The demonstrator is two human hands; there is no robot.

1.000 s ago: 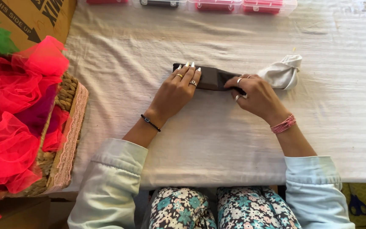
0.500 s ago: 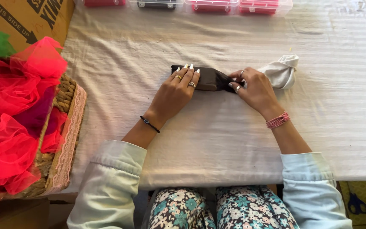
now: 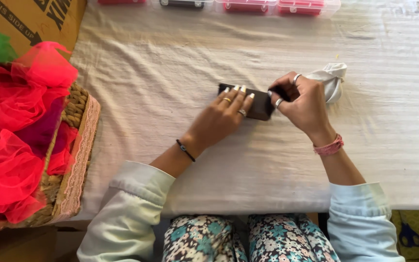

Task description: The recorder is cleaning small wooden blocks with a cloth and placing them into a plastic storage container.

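Pressing flat w/ my left hand [image 3: 221,116], fingers spread on the dark folded cloth [image 3: 255,104], which lies mid-worktop [image 3: 170,63] on the pale sheet. My right hand [image 3: 302,104] is curled, pinching the cloth's right end; a white cloth bundle [image 3: 330,80] sits just behind it, touching. Wicker basket [image 3: 76,160] w/ red tulle [image 3: 15,121] at left edge; plastic boxes [image 3: 306,7] along far edge.

A dark, flat, oblong piece of folded cloth [image 3: 260,104] lies level near the middle of the bench [image 3: 170,63], long side running along the near edge. A crumpled white cloth [image 3: 330,80] sits just beside its right end, bunched up, toward the right edge.
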